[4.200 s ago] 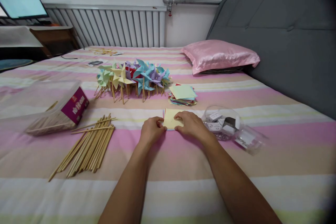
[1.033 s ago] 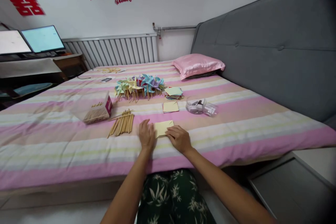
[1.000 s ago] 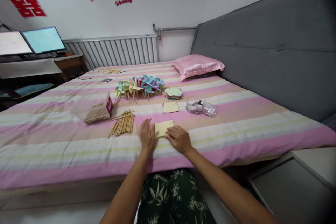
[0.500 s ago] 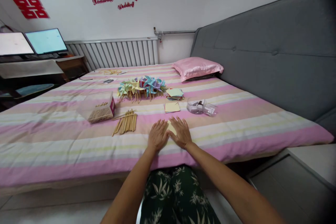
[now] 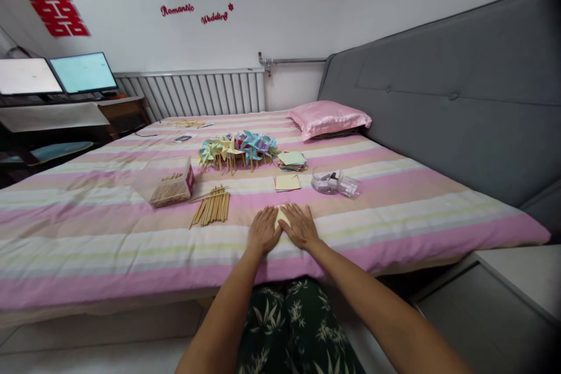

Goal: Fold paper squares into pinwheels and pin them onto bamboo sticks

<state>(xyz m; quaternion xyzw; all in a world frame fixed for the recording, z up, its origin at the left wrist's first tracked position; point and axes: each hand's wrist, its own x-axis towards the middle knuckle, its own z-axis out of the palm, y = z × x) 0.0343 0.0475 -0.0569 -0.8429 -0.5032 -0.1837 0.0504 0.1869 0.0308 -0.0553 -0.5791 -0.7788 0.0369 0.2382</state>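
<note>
Head view: left hand point(image 5: 263, 229) and right hand point(image 5: 298, 224) lie flat, fingers spread, side by side on yellow paper point(image 5: 280, 216) near the bed's point(image 5: 394, 198) front edge, paper mostly hidden between both palms, neither nearer.

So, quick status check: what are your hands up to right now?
Left hand and right hand flat, pressing yellow paper on the bed. Wooden sticks lie apart, to the left. Nothing blocking.

Left hand point(image 5: 263, 229) and right hand point(image 5: 298, 224) flat on a yellow paper point(image 5: 280, 217) on the striped bed point(image 5: 394, 198), sticks point(image 5: 213, 211) just left, pinwheels point(image 5: 236, 149), paper stack point(image 5: 291, 160) and clear jar point(image 5: 333, 182) farther, pink pillow point(image 5: 328, 117) far right
</note>
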